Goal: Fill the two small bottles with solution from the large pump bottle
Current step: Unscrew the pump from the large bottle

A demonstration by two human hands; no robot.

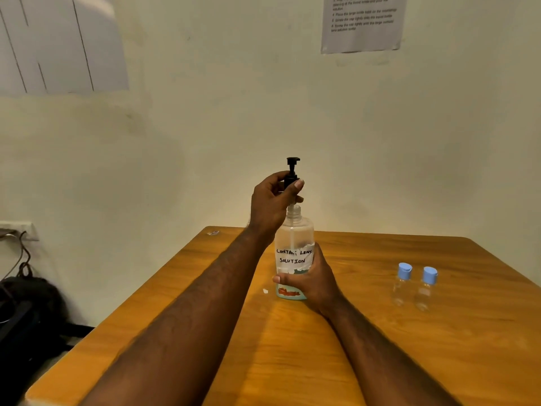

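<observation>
The large clear bottle (294, 238), labelled "Contact Lens Solution", stands upright on the wooden table (380, 347). My right hand (310, 281) grips its lower body. My left hand (270, 203) pinches the black pump head (292, 171), which is lifted off the bottle's open neck, its thin dip tube still reaching down into the bottle. Two small clear bottles with blue flip caps, one (402, 284) and the other (426, 288), stand side by side to the right, both caps closed.
The table's back edge meets a cream wall with a printed sheet (363, 23) taped up high. A small white scrap (265, 291) lies left of the large bottle. A dark bag and cables (26, 303) sit on the floor at left.
</observation>
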